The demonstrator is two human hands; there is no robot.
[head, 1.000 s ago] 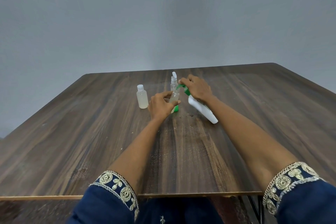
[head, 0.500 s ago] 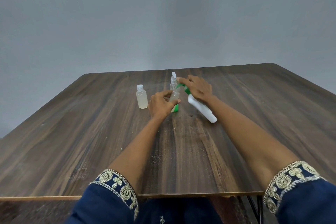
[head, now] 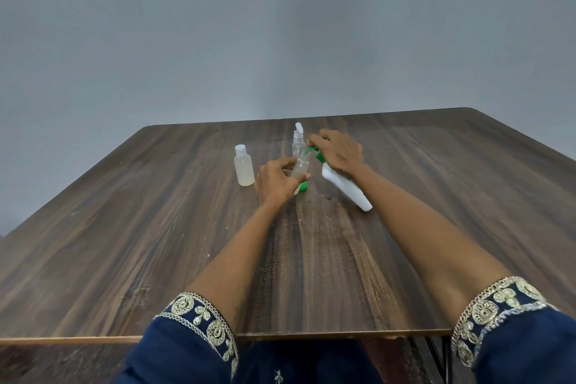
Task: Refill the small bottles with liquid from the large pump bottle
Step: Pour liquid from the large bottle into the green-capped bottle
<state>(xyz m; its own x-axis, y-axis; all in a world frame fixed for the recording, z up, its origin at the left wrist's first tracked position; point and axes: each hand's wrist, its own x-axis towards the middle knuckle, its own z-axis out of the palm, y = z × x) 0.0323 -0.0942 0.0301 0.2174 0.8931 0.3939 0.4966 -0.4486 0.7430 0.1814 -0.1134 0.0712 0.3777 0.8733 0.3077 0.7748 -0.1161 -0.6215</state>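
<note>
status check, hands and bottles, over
Left hand grips small clear bottle. Right hand holds large pump bottle tilted, green nozzle at the small bottle's mouth. Capped bottle and spray bottle stand clear.

One head-worn view only, wide-angle, looking forward and down from the near edge of the wooden surface (head: 156,243) toward its far edge and the grey wall (head: 280,25) beyond. Close over both forearms at the bottom; bottles sit mid-frame, toward the far side.
</note>
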